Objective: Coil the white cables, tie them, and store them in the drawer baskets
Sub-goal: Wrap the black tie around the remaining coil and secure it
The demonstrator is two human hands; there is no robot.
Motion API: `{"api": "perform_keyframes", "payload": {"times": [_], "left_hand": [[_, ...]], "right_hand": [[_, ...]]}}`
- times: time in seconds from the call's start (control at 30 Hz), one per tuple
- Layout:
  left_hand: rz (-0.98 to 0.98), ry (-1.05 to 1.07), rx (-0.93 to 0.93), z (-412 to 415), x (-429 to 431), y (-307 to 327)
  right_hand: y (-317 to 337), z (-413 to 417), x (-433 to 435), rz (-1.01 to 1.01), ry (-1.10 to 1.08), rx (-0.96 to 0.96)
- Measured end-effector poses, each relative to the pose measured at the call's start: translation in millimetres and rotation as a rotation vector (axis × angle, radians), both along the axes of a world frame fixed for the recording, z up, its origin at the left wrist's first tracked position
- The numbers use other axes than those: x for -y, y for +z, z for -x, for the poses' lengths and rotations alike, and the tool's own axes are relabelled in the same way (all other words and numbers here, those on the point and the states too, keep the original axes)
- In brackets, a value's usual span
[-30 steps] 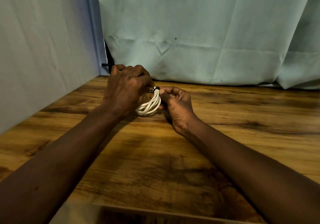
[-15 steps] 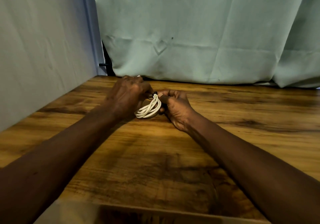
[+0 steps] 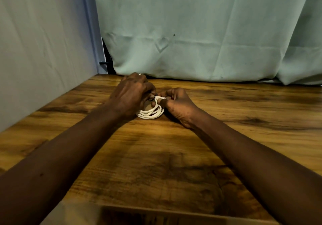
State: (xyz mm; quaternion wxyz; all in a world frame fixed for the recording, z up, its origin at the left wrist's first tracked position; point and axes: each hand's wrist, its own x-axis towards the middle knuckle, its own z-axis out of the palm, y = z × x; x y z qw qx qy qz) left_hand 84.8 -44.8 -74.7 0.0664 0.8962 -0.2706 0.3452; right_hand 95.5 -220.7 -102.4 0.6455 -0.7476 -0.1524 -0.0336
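Your left hand (image 3: 132, 96) is curled round the top of the coiled white cable (image 3: 150, 115), its fingertips tight against the small black tie (image 3: 151, 100) there (just how they hold the tie is hidden). Your right hand (image 3: 177, 105) pinches the gathered top of the coil from the other side, fingers curled in close. The lower loops rest on the wooden table (image 3: 174, 155), between your two hands, toward the far edge by the pale curtain (image 3: 200, 33).
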Motion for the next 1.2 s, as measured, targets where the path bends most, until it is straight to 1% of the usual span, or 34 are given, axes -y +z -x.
{"api": "perform_keyframes", "payload": {"times": [0.17,0.3,0.4,0.6,0.73,0.83,1.0,1.2], "left_hand": [[-0.042,-0.008,0.006,-0.9,0.7,0.7],[0.021,-0.066,-0.022,3.1,1.2,2.1],[0.023,-0.078,-0.055,7.6,5.0,3.4],[0.049,-0.03,-0.053,15.2,2.7,2.1],[0.129,0.06,-0.019,18.4,9.1,-1.7],[0.17,0.082,-0.026,18.5,12.3,-4.2],[0.132,0.096,-0.019,17.3,14.3,-4.8],[0.108,0.126,-0.026,20.2,18.0,-0.9]], "right_hand": [[0.5,2.4,-0.3,0.056,-0.008,0.037],[0.0,1.8,0.5,0.056,-0.005,0.014],[1.9,2.0,1.9,0.037,0.002,0.007],[4.2,5.6,1.1,0.016,-0.022,-0.017],[5.7,6.5,0.6,0.012,-0.015,-0.012],[5.7,6.5,1.0,0.022,-0.009,0.003],[5.6,6.0,2.0,0.056,0.009,0.037],[4.0,4.5,2.9,0.081,0.0,0.023]]}}
